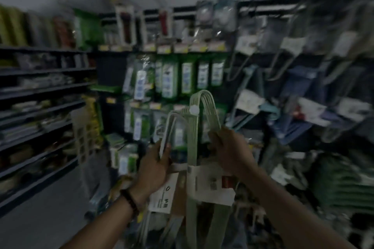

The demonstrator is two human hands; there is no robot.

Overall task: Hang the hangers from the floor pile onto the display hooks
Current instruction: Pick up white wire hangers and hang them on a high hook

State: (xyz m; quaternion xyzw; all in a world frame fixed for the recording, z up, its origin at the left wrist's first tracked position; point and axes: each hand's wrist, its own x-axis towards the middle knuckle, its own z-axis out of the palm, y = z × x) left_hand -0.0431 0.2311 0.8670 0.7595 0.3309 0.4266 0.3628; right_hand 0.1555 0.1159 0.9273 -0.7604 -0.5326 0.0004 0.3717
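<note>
Two hands holding up pale green hangers before blurred store display. Left hand, beaded bracelet circling wrist, curling fingers round hook end of smaller hanger bundle. Right hand gripping hook tip of larger hanger bundle, necks standing between both hands, white tie sitting above. Paper labels wrapping bundles just below hands. Packaged goods hanging beyond.

You're shooting in dim, flat, grey light. Motion blur is smearing everything, worst on the right racks and left shelves. Edges are bowing from the wide lens. Hangers are looking half sharp. Small glints are flaring on the top packs.
</note>
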